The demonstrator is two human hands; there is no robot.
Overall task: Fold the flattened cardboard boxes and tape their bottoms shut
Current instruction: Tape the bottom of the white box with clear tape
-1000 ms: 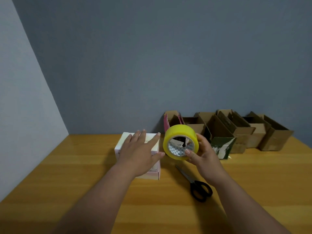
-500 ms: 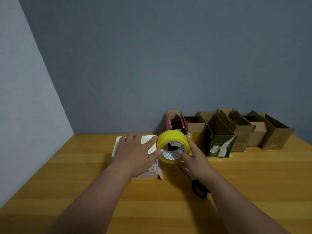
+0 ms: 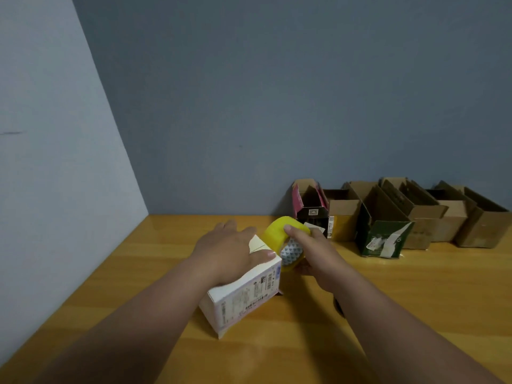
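Two hands: left hand (image 3: pixel 227 253) spread flat, pressing down the small white printed cardboard box (image 3: pixel 243 292) at table centre; right hand (image 3: pixel 313 250) gripping the yellow tape roll (image 3: pixel 277 234).
Advice: keep flaps pinned, draw tape straight across the seam.

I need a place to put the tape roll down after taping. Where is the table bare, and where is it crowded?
Bare wood lies left of the white box, toward the pale wall, and along the near edge of the table between the forearms. Also bare: right of the right hand, in front of the green box. The back right is crowded by the row of folded boxes.
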